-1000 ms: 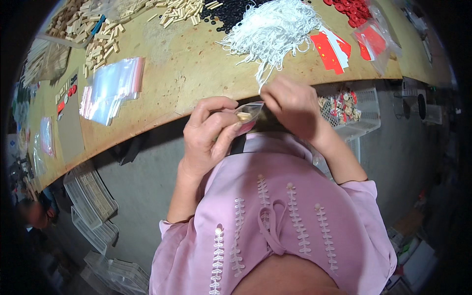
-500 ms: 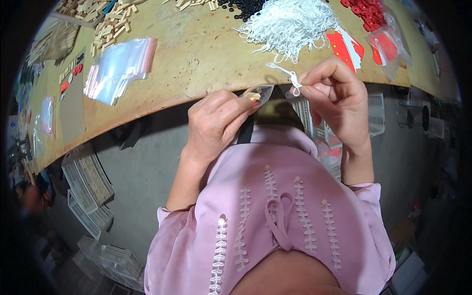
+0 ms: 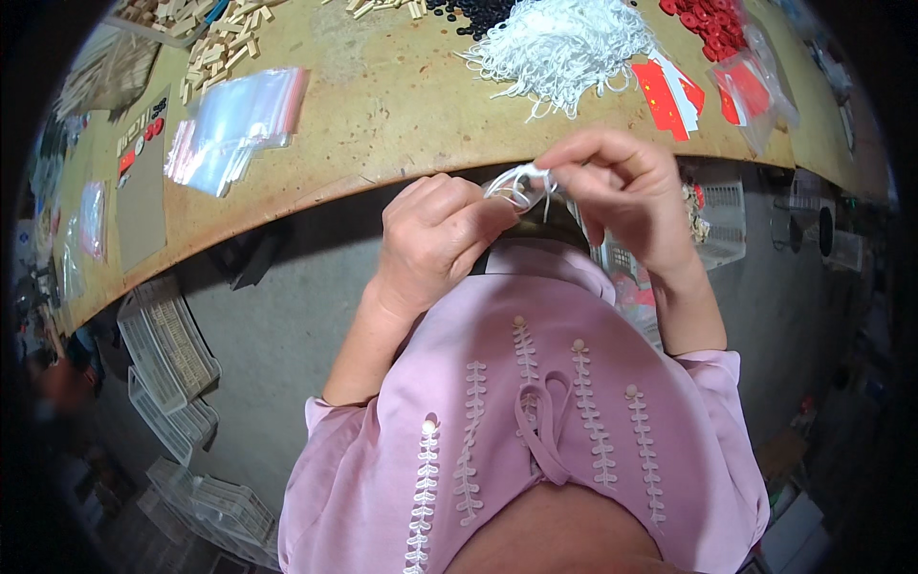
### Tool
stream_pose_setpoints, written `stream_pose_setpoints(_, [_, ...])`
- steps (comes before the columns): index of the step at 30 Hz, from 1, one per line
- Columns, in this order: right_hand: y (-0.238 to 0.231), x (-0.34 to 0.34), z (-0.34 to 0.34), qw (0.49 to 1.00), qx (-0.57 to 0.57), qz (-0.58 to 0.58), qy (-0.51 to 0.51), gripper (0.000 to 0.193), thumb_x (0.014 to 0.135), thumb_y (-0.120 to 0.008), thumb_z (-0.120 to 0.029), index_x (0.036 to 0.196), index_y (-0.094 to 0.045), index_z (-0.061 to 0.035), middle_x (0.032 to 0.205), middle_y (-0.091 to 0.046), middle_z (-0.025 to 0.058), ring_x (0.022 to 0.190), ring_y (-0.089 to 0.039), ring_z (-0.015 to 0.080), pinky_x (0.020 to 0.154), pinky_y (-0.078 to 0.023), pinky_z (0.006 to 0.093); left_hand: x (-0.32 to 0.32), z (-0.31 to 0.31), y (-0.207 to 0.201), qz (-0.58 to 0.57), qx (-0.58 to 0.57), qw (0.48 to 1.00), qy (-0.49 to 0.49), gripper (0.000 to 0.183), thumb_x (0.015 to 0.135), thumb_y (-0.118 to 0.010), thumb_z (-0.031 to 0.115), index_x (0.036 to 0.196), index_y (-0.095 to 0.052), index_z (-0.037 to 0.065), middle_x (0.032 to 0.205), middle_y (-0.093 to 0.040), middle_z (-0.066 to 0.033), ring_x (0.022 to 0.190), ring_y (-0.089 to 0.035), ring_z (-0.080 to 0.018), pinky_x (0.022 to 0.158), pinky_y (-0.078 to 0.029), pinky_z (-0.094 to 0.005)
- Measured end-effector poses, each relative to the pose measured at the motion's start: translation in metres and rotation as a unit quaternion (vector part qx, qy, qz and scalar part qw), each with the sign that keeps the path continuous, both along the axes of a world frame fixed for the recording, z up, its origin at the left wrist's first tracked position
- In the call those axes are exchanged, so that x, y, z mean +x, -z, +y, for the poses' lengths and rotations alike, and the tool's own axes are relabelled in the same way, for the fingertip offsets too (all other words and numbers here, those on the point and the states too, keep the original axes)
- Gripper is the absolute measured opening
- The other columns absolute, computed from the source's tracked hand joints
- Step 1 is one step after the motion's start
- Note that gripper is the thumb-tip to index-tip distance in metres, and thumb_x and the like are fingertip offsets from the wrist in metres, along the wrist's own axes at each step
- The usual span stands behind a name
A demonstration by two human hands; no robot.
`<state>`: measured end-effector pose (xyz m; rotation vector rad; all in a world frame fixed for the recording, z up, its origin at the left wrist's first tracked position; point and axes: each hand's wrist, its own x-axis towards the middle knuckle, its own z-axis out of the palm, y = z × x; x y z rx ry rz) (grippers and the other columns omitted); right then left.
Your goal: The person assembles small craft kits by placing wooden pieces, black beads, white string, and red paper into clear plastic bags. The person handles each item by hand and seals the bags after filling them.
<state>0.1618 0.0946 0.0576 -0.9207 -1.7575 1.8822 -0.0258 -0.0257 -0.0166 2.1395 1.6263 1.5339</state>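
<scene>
Just off the front edge of the table (image 3: 354,143), my left hand (image 3: 432,230) is closed on a small clear plastic bag (image 3: 497,184), which its fingers mostly cover. The bag's contents are hidden now. Between thumb and index finger, my right hand (image 3: 617,191) pinches a looped white string (image 3: 521,187). The loops spread across the gap between both hands, at the bag's mouth; I cannot tell how much of the string lies inside.
A heap of white strings (image 3: 564,48) lies ahead, beside small red flags (image 3: 665,96) and red discs (image 3: 708,27). Black rings (image 3: 473,14), wooden blocks (image 3: 225,53) and flat zip bags (image 3: 239,124) are farther left. Plastic baskets (image 3: 172,344) stand below at left.
My right hand has moved left and slightly down, bringing the string to the bag in my left hand. The string's bundle has spread into loops. The wooden piece seen in the bag is hidden now.
</scene>
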Motion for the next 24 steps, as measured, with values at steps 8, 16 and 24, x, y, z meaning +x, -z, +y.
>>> stream_pose_setpoints(8, [0.024,0.009,-0.005,0.912,0.373,-0.038,-0.168,0.025,0.079,-0.074,0.008,0.1,-0.073,-0.0049,0.098,-0.07,0.007,0.072,-0.064,0.0202,0.06,-0.049,0.03,0.002,0.0,0.007,-0.031,0.027,0.999,0.003,0.017,0.079,-0.078,0.012,0.095,-0.073,0.012,0.085,-0.07,-0.0022,0.071,-0.066,-0.0229,0.061,-0.049,-0.035])
stream_pose_setpoints(16, [0.022,0.004,-0.007,0.745,0.638,-0.139,-0.136,0.012,0.076,-0.074,-0.013,0.088,-0.073,-0.0146,0.122,-0.067,0.0031,0.115,-0.064,0.0248,0.091,-0.049,0.0447,0.008,0.003,0.008,-0.017,0.043,0.998,0.041,0.023,0.077,-0.079,0.013,0.1,-0.074,0.013,0.082,-0.066,-0.0021,0.064,-0.059,-0.0223,0.056,-0.043,-0.0355])
stream_pose_setpoints(24, [0.019,0.01,-0.003,0.843,0.526,-0.079,-0.074,0.026,0.074,-0.074,0.005,0.097,-0.076,-0.0077,0.129,-0.068,0.0125,0.12,-0.063,0.031,0.097,-0.049,0.0431,0.01,0.003,0.009,-0.062,0.001,0.998,0.012,0.017,0.077,-0.079,0.008,0.093,-0.074,0.009,0.081,-0.068,-0.0054,0.07,-0.066,-0.0247,0.062,-0.05,-0.0368])
